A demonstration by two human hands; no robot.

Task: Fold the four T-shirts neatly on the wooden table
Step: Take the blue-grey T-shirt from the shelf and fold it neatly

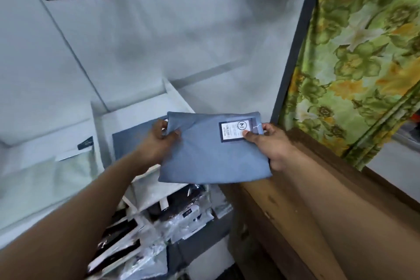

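"Head view: where is the folded blue T-shirt [211, 157]?"

"In the air, held between both hands above a white fabric bin [175, 100], where another blue garment [129, 145] lies. The left hand [156, 143] pinches the upper left corner. The right hand [270, 145] grips the upper right edge, thumb on the paper tag [235, 132]."

"How will it handle?"

"Light and soft, I'd judge. The lower edge hangs free, so the fold could slip open if one side lets go. Best taken by both top corners, or supported from underneath."

"And round about?"

"The wooden table [284, 211] is just to the right, with a floral curtain [352, 63] beyond it. Plastic-wrapped packets [181, 218] sit below the bin."
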